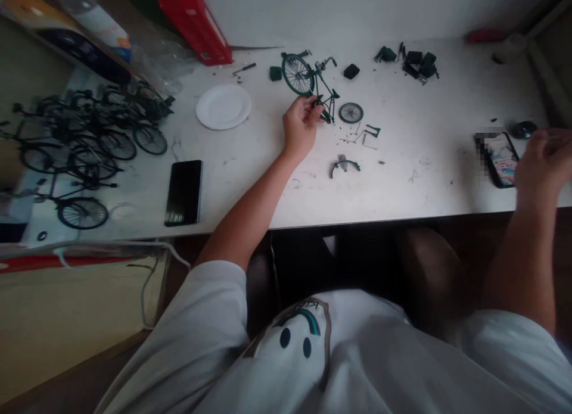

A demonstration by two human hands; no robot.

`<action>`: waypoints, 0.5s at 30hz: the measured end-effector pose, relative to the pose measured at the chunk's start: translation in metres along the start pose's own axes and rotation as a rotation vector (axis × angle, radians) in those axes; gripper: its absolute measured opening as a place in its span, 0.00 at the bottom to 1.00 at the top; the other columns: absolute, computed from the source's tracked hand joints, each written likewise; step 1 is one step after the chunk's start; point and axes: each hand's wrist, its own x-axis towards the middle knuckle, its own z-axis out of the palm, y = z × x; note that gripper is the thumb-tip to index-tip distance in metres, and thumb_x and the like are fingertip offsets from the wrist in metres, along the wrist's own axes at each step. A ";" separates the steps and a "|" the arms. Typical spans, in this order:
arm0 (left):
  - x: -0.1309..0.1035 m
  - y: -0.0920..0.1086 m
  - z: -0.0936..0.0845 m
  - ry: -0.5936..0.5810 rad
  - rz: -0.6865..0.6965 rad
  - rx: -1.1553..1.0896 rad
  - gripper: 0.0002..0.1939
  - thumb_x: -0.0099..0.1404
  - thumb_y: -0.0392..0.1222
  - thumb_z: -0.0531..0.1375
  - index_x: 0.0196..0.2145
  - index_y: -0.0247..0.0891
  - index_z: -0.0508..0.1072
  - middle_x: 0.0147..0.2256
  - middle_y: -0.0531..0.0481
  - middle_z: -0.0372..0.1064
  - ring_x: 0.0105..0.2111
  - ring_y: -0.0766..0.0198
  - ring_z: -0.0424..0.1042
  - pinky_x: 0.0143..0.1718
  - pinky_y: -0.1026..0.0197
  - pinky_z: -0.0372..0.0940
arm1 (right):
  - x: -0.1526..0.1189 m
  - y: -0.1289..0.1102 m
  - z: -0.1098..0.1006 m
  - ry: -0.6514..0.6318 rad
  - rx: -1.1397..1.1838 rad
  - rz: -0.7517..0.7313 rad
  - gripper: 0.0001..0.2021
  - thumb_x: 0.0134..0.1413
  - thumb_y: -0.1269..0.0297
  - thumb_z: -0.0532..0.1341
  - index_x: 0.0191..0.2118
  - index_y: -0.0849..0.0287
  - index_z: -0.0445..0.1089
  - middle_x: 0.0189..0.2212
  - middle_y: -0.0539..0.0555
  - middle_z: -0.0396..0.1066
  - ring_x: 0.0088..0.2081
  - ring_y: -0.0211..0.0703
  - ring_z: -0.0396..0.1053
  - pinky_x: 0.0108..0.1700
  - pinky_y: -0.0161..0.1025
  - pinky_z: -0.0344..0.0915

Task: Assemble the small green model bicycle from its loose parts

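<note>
My left hand [304, 125] is closed on a dark green miniature bicycle [318, 74], pinching it low on the frame near the pedals. One spoked wheel is fitted on it; a loose wheel [351, 112] lies just to the right. Thin metal bits and a small green stand-like part [372, 130] are scattered nearby, and a curved green mudguard piece [344, 165] lies closer to me. My right hand [543, 164] is at the far right, beside a lit phone [501, 159] and a dark rounded object [524, 129]. Its fingers are blurred and partly cut off by the frame edge.
Several miniature bicycles [84, 146] stand crowded at the left. A white plate [223, 107], a dark-screened phone [183, 192], a small screwdriver [244, 69] and a red box [196, 24] are also on the left side. Dark green parts [414, 61] lie at the back right.
</note>
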 end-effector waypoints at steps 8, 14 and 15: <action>-0.002 0.000 -0.012 0.012 0.031 0.023 0.33 0.74 0.77 0.61 0.56 0.47 0.78 0.49 0.42 0.84 0.51 0.55 0.87 0.56 0.51 0.85 | -0.107 -0.157 -0.080 -0.653 0.522 -0.561 0.21 0.77 0.47 0.55 0.50 0.53 0.83 0.34 0.59 0.79 0.32 0.52 0.74 0.37 0.48 0.68; -0.001 -0.008 -0.021 0.075 -0.020 -0.027 0.29 0.70 0.75 0.69 0.52 0.50 0.79 0.49 0.44 0.87 0.45 0.58 0.88 0.48 0.55 0.87 | -0.127 -0.208 -0.115 -0.784 0.600 -0.723 0.28 0.81 0.38 0.47 0.54 0.42 0.83 0.48 0.55 0.86 0.43 0.56 0.79 0.48 0.51 0.75; -0.001 -0.008 -0.022 0.072 -0.026 -0.021 0.29 0.71 0.74 0.68 0.52 0.49 0.79 0.49 0.43 0.87 0.44 0.58 0.88 0.48 0.55 0.87 | -0.120 -0.205 -0.114 -0.761 0.588 -0.712 0.28 0.81 0.38 0.48 0.56 0.43 0.83 0.51 0.56 0.85 0.45 0.57 0.80 0.50 0.52 0.74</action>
